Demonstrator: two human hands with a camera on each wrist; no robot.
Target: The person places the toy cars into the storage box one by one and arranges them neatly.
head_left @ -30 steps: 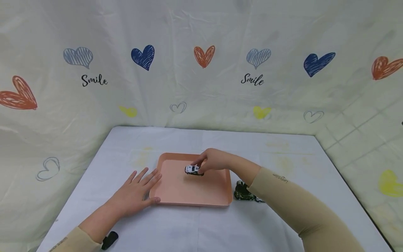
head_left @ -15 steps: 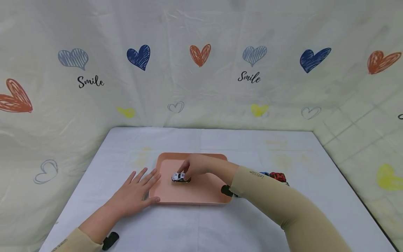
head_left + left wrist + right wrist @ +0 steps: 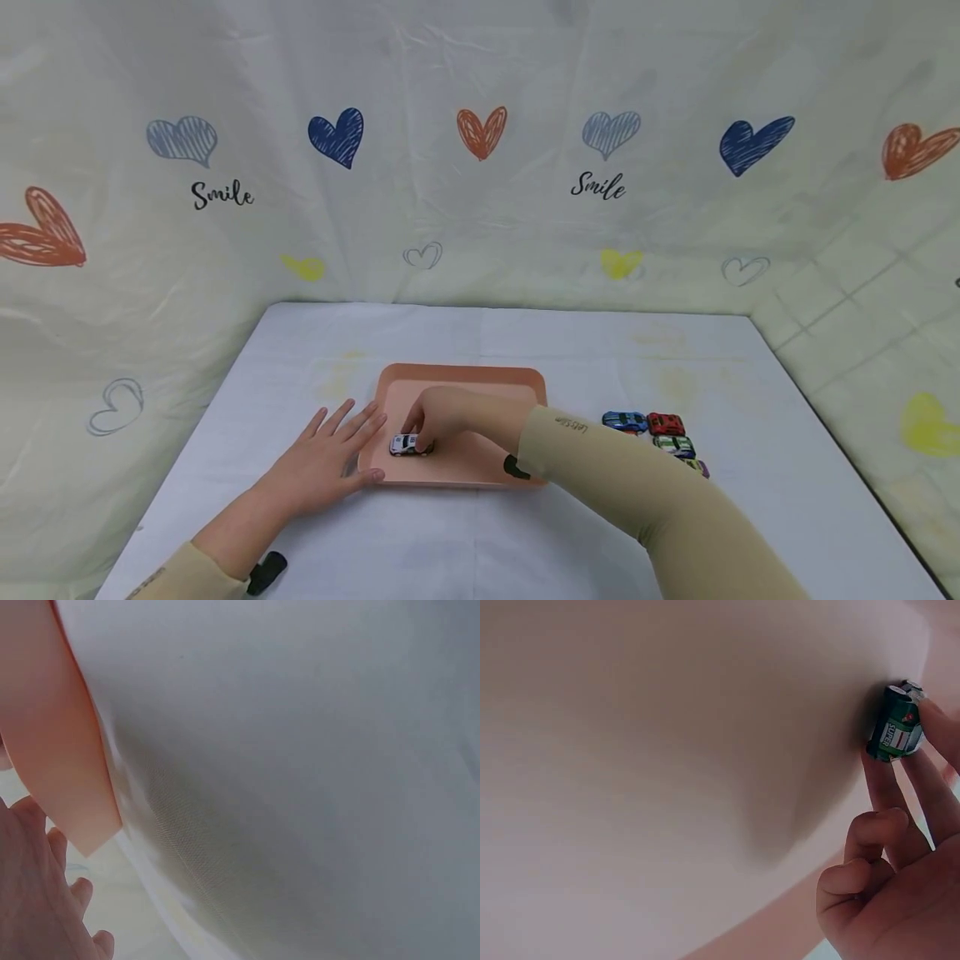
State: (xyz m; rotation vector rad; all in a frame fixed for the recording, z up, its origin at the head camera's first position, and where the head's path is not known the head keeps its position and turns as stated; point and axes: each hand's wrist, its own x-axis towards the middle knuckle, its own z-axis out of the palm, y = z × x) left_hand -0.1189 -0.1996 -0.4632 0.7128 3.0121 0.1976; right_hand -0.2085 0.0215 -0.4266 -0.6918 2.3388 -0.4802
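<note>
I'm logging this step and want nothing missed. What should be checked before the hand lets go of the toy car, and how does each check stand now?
1. Car over the tray, not the table: ok.
2. Right hand pinches the car: ok.
3. Wheels resting flat on the tray floor: cannot tell.
4. Left hand steadies the tray's left edge, fingers flat: ok.
5. Spot near the car free of other toys: ok.
6. Other cars lie on the table right of the tray, apart from the sleeve: ok.

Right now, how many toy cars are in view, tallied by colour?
White toy car, pinched by the right hand on the pink tray: 1
Blue toy car: 1
Red toy car: 1
Green toy car: 1
Purple toy car, partly hidden: 1
Total: 5
</note>
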